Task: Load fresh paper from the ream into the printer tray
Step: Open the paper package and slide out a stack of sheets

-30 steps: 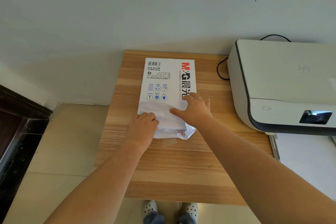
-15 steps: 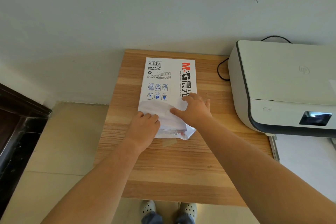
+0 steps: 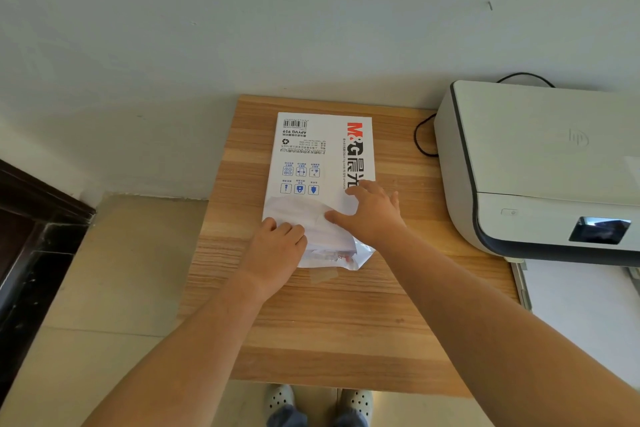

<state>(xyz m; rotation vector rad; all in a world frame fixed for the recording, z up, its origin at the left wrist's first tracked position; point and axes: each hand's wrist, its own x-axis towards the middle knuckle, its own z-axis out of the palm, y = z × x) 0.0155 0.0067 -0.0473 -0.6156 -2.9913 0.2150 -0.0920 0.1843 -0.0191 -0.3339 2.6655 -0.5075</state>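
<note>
Ream (image 3: 320, 163) lies flat on wooden table (image 3: 346, 322), left of printer (image 3: 540, 163); near end of wrapper is torn open. Left hand (image 3: 277, 250) is curled on wrapper flap, right hand (image 3: 372, 215) pressed flat on top. Sheets could be creased if flap is yanked

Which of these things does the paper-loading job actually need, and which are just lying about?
Part of the job:
ream of paper
printer
printer tray
left hand, gripping the ream's opened end
right hand, resting flat on the ream

Just there:
wooden table
black cable
</note>
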